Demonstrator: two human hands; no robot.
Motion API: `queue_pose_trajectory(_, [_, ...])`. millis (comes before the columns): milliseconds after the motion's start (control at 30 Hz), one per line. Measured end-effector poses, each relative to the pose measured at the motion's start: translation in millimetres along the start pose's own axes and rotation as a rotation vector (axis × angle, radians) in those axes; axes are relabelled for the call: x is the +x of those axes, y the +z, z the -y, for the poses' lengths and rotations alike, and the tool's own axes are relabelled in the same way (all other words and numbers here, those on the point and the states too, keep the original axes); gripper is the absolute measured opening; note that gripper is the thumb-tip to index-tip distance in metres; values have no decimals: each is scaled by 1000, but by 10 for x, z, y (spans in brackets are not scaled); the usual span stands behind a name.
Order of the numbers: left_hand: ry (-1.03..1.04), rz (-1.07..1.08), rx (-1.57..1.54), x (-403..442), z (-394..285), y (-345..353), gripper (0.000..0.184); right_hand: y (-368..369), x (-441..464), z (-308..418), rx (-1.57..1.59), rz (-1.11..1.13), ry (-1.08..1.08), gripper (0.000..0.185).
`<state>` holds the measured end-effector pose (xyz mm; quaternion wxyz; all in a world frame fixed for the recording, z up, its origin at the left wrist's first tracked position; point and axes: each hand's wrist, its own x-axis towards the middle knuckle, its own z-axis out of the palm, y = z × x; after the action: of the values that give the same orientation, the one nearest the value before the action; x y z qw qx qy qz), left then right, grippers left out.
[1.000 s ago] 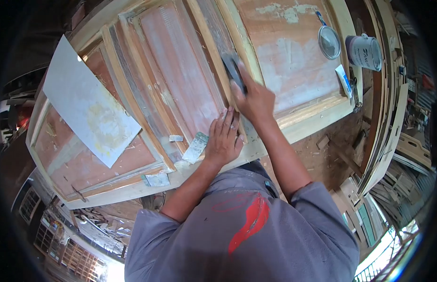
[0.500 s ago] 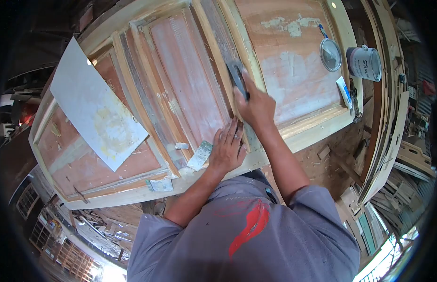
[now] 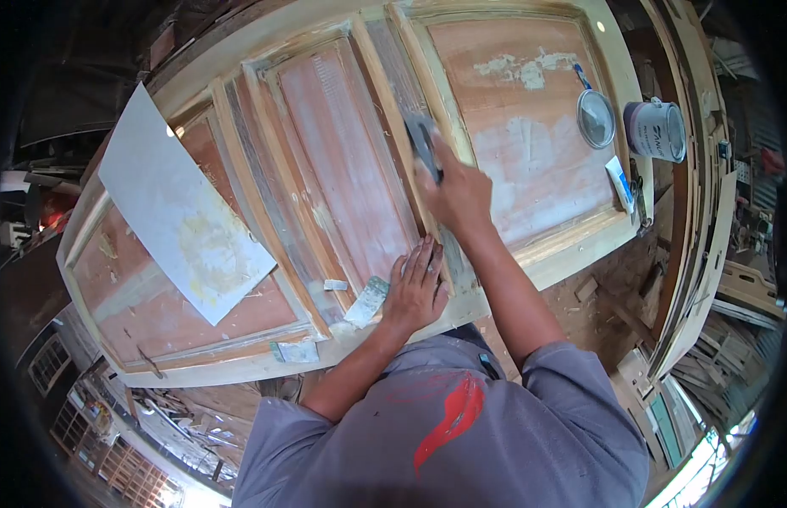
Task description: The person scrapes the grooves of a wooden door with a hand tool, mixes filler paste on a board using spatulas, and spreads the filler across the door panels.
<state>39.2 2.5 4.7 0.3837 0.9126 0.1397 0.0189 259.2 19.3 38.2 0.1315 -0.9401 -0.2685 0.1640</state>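
Observation:
My right hand (image 3: 458,193) grips a dark flat tool (image 3: 424,146), somewhat blurred, against the strip between two raised mouldings of a wooden panelled door (image 3: 343,161). Below it, my left hand (image 3: 416,288) lies flat with fingers stretched over the moulding near the door's front edge. Just left of that hand rests a whitish-green sanding piece (image 3: 368,301). A small pale block (image 3: 335,285) sits beside it, and another stained piece (image 3: 295,351) lies on the front edge.
A white stained sheet (image 3: 186,203) lies across the left panel. On the right are a round lid (image 3: 596,118), a paint can (image 3: 656,130) and a white-blue tube (image 3: 619,184). Long boards (image 3: 694,195) stand beyond the door's right end.
The view has shifted, so the door and the things on it appear lower. My right hand has moved the dark tool along the strip, while my left hand stays on the moulding.

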Motion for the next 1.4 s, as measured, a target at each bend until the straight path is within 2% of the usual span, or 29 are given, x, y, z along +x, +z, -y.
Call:
queue_pose_trajectory(100, [8,-7,19,11,19,-15,75,-7,366,55,-15,-32,-27,64])
queue_pose_trajectory(200, [9,-2,14,2,-5,-33,75,-89,230,54,49,17,-3,64])
queue_pose_trajectory(400, [5,9,8,-28,-8,-30,76,-128,667,287,-6,14,30,62])
queue_pose_trajectory(533, [-6,-5,15,16,-11,-71,71,-134,482,221,54,56,55,63])
queue_pose_trajectory(733, [-7,-19,14,-11,-19,-61,68,-113,1097,426,-22,-22,9,62])
queue_pose_trajectory(1167, [-19,-22,-2,1,-2,-68,67,-124,1732,614,-23,-12,-15,61])
queue_pose_trajectory(1267, [-27,9,-16,9,-3,-102,66,-111,2019,655,-19,-81,-72,62])
queue_pose_trajectory(1400, [-29,-2,-13,33,12,-80,66,-129,1991,657,-25,-77,-76,62])
